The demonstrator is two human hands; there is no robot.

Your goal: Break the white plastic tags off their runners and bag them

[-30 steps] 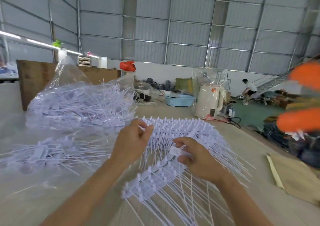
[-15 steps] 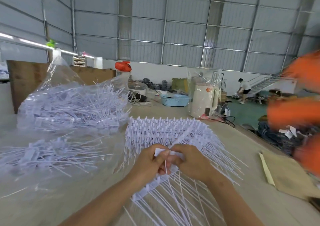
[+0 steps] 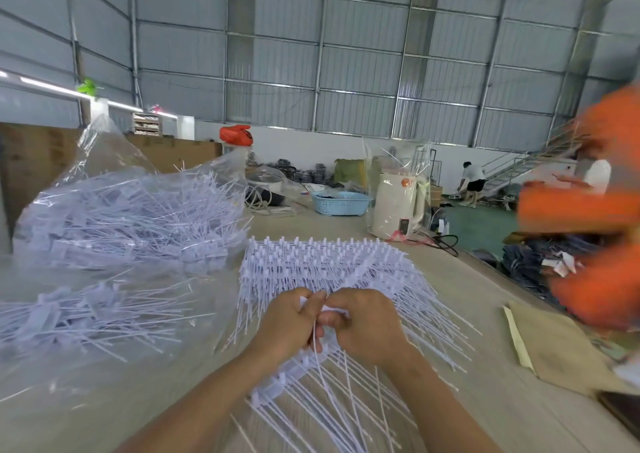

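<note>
A stack of white plastic tags on their runners [image 3: 329, 265] lies fanned out on the table in front of me. My left hand [image 3: 287, 321] and my right hand [image 3: 363, 321] meet over its near side, both pinching the same white tag [image 3: 332, 312], whose thin tail hangs down between them. One runner strip [image 3: 287, 373] sticks out below my hands. A clear plastic bag [image 3: 114, 217] full of loose tags sits at the left. Another flat clear bag of tags [image 3: 69, 317] lies in front of it.
A blurred person in orange [image 3: 595, 237] stands close at the right edge. A cream kettle in plastic wrap [image 3: 398, 206] and a blue basket [image 3: 341, 203] stand at the table's far side. A brown envelope [image 3: 554, 345] lies at the right.
My left hand came down from the far edge of the stack to join my right hand on one tag. The two hands now press together and the view has swung slightly left.
</note>
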